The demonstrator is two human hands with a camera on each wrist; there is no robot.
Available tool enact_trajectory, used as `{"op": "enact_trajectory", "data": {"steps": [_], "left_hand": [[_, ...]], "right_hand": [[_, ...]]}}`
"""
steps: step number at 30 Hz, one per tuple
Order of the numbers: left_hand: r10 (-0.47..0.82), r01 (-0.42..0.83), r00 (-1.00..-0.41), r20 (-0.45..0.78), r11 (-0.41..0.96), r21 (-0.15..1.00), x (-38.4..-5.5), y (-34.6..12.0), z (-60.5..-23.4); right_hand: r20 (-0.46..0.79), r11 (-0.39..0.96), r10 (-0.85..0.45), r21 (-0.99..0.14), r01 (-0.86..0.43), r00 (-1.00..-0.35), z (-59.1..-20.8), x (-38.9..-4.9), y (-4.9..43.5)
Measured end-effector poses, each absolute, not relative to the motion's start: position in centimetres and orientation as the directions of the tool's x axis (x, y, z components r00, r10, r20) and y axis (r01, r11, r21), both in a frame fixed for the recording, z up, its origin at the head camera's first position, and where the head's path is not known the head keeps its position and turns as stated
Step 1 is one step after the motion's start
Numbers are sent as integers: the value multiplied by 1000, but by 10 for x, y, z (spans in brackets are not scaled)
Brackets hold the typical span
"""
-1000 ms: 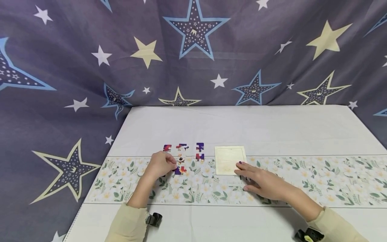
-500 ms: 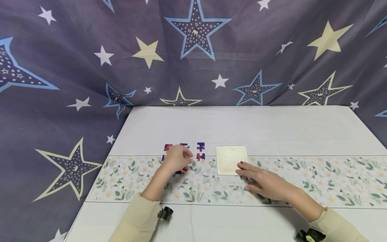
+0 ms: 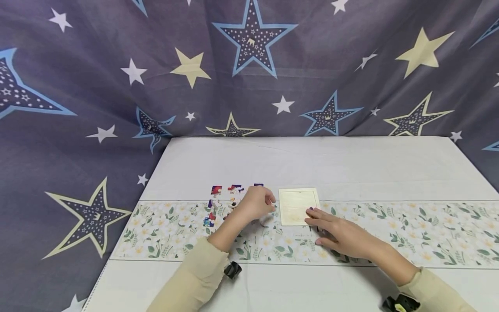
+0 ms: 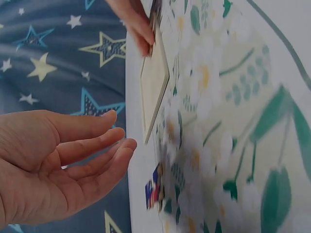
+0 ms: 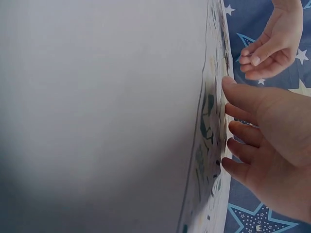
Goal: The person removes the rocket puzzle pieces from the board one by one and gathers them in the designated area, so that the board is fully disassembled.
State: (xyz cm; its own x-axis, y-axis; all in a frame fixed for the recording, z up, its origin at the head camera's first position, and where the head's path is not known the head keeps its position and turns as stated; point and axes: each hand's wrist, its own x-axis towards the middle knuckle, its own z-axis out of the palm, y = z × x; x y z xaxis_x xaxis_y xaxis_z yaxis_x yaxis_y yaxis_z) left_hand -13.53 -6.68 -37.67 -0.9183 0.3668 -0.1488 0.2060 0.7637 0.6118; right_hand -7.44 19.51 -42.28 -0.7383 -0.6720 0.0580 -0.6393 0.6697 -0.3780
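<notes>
My left hand (image 3: 257, 203) hovers above the table, left of a pale square puzzle tray (image 3: 294, 206). Its fingers are relaxed, and nothing shows between the thumb and fingertips of this left hand (image 4: 77, 160) in the left wrist view. Beneath and left of it lie several colourful jigsaw puzzle pieces (image 3: 216, 190) in loose columns; the hand and forearm hide some. My right hand (image 3: 339, 232) rests at the tray's lower right corner, fingers extended over the edge. A small purple spot shows by its fingertips, too small to identify. The right hand (image 5: 277, 136) also fills the right wrist view's right side.
A white tablecloth (image 3: 312, 164) with a floral band (image 3: 409, 229) covers the table. Behind it and at the sides hangs a dark curtain (image 3: 175, 34) printed with stars. Black wrist straps (image 3: 233, 270) show near the sleeves.
My left hand has moved rightward across the puzzle pieces toward the tray, uncovering the left column and covering part of the right one. The right hand has stayed at the tray corner.
</notes>
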Motion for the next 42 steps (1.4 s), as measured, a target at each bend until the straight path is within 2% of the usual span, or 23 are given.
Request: {"op": "enact_trajectory", "data": {"steps": [9, 18, 27, 37, 42], "left_hand": [[444, 212, -867, -227, 740, 638, -139, -40, -385], [503, 238, -825, -259, 724, 648, -138, -18, -395], [502, 217, -819, -277, 719, 660, -137, -4, -399], [506, 220, -821, -266, 709, 670, -136, 3, -402], [516, 247, -820, -248, 710, 660, -136, 5, -402]], "right_hand": [[59, 658, -682, -385, -646, -729, -420, -76, 196], [36, 676, -659, -408, -613, -751, -418, -85, 198], [20, 710, -626, -399, -580, -780, -416, -100, 201], [61, 680, -656, -387, -623, -753, -417, -117, 201], [41, 670, -665, -409, -620, -746, -416, -121, 202]]}}
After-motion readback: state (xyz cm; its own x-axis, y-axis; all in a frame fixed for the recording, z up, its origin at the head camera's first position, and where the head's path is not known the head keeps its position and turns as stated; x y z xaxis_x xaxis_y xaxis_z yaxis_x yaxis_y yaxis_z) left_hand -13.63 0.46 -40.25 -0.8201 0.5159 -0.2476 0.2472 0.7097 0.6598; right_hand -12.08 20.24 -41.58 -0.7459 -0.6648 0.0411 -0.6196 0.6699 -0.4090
